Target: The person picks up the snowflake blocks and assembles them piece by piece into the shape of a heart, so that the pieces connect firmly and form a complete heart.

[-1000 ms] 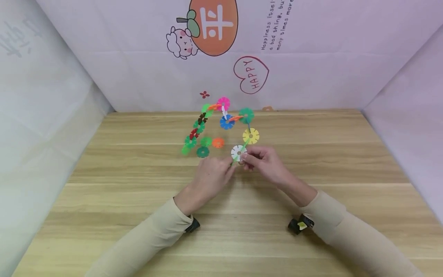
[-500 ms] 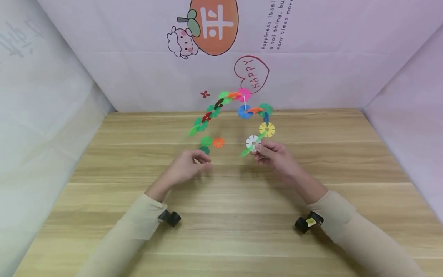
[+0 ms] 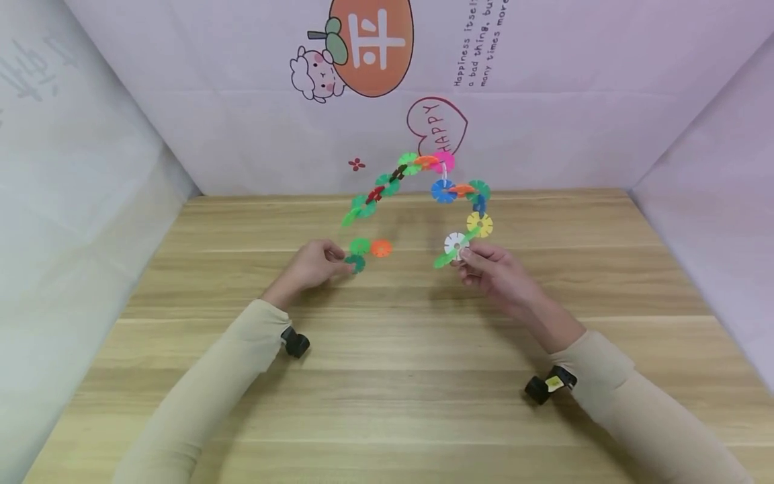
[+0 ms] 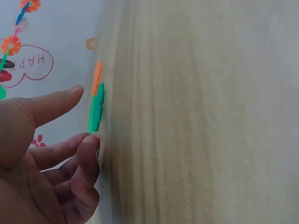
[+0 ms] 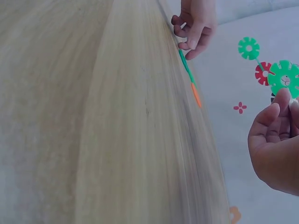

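Observation:
My right hand (image 3: 498, 275) pinches a white slotted disc (image 3: 453, 243) at the near end of a chain of interlocking plastic discs. A light green disc (image 3: 445, 259) is slotted through the white one. The chain arches above the table, past a yellow disc (image 3: 480, 224) and a pink disc (image 3: 444, 162), to a light green disc (image 3: 349, 217) at its left end. My left hand (image 3: 314, 263) is low over the table, its fingertips at the edge of a loose dark green disc (image 3: 357, 263). In the left wrist view, its thumb (image 4: 60, 105) stands apart from the other fingers.
A loose light green disc (image 3: 360, 246) and an orange disc (image 3: 381, 248) lie beside the dark green one on the wooden table (image 3: 387, 376). White printed cloth (image 3: 544, 134) stands behind the table, with more cloth at both sides.
My left hand has let go of the chain's near end and moved left to the loose discs. My right hand has carried the chain up and to the right.

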`<state>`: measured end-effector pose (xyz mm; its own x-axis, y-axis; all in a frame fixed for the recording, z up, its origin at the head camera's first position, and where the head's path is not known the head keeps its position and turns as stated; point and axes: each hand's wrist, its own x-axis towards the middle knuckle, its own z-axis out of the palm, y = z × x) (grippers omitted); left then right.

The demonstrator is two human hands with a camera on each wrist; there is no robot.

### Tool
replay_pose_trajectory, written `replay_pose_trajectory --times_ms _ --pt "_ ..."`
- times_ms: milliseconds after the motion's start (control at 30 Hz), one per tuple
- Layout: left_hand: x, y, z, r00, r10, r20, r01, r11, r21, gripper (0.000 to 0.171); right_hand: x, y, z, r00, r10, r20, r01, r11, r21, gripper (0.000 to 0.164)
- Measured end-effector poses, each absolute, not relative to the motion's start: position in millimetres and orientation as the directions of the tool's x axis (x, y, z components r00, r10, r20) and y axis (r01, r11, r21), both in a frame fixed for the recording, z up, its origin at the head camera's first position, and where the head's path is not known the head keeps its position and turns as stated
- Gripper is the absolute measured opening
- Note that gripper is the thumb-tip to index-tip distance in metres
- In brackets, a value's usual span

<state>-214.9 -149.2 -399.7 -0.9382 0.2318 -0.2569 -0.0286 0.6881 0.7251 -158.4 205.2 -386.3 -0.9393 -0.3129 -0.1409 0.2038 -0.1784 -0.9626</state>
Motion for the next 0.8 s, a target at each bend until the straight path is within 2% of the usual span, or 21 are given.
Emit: replay_pose_trajectory --times_ms 200,367,467,700,800 --pt "-216 -139 -400 -0.948 0.22 -0.228 0.036 0.789 0.613 0.041 -157 209 -386 -0.938 -0.306 -0.162 0.214 -0.146 -0.966 0.028" --pt "-213 -137 -399 -0.949 0.23 -0.214 0.048 0.781 0.622 0.035 -158 209 -387 -0.939 -0.306 -0.155 0.205 -0.139 -0.969 0.027" --pt "-210 -140 -400 -0.951 0.243 -0.192 0.048 0.729 0.683 0.028 -159 209 -389 -0.939 -0.311 -0.15 0.199 -0.134 -0.971 0.027" --pt "-199 -143 -401 -0.921 0.338 -0.193 -0.019 0.457 0.889 0.018 -161 207 -389 -0.938 -0.297 -0.179 0.218 -0.104 -0.97 0.025" --pt "-187 -133 -398 -0.903 0.382 -0.196 -0.039 0.38 0.924 0.024 -162 205 -388 -0.939 -0.295 -0.174 0.209 -0.089 -0.974 0.024"
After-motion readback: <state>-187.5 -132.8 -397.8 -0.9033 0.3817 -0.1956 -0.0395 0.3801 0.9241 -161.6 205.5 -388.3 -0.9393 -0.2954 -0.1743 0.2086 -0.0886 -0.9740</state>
